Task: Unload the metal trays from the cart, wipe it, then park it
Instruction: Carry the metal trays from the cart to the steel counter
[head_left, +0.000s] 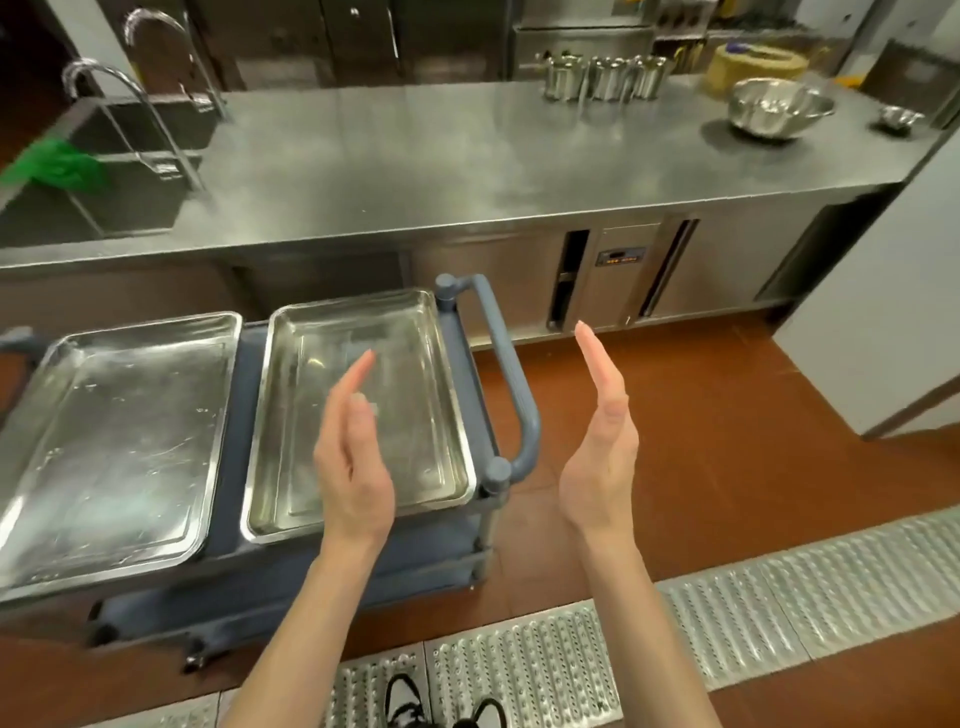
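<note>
- I am holding the left hand (352, 457) up with its fingers straight and together, palm turned inward, gripping nothing; it is hovering above the near right corner of the right tray (358, 410).
- I am holding the right hand (602, 452) the same way, fingers straight, palm facing the left hand, empty, with open air between the two palms; it is hanging over the red floor (701, 441), clear of the cart.
- The right tray is sitting on the top shelf of the grey cart (239, 415), its right rim lying just beside the cart handle (511, 379).
- The left tray (114, 441) is resting on the same shelf, apart from the right tray, with a strip of grey shelf showing between them; its left part is running out of view.
- Both trays are shallow rectangular metal pans with rolled rims, shiny and scuffed, and nothing is lying inside them.
- The cart is standing in front of the steel counter (415, 156), with its handle end facing the open floor on the right.
- The counter top is carrying a metal bowl (774, 109) and steel canisters (608, 78) at its far right, and a sink (104, 171) at its left.
- Perforated drain grates (727, 613) are running along the floor at my feet.
</note>
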